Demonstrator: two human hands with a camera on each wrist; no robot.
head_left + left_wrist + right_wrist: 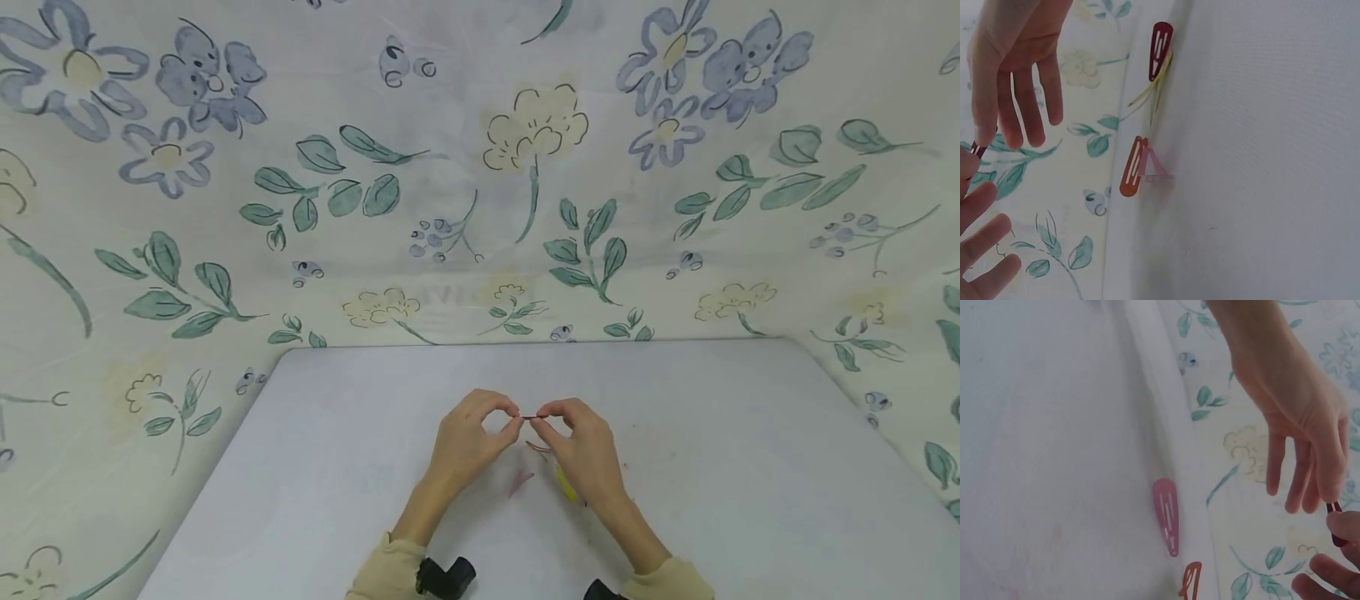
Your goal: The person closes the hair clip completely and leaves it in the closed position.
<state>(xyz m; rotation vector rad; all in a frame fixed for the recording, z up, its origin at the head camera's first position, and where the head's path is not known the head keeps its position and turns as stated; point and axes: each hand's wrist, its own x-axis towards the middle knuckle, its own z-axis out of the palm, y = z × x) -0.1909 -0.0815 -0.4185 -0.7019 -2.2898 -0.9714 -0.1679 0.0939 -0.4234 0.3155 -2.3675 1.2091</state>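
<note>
Over the middle of the table, a small dark red snap hair clip (529,417) is stretched between both hands. My left hand (468,437) pinches one end between thumb and index finger, and my right hand (588,446) pinches the other. Slim prongs of the held clip (1337,534) show between the fingertips in the right wrist view. Beneath the hands lie an orange hair clip (1130,175), a pink one (1167,515) and a yellow one (566,485). Another dark red clip (1160,50) overlaps the yellow one in the left wrist view.
The white table (337,458) has rounded back corners. Behind it and at both sides hangs a flowered cloth (465,292). Black wrist devices (447,577) sit at the beige sleeves (386,571).
</note>
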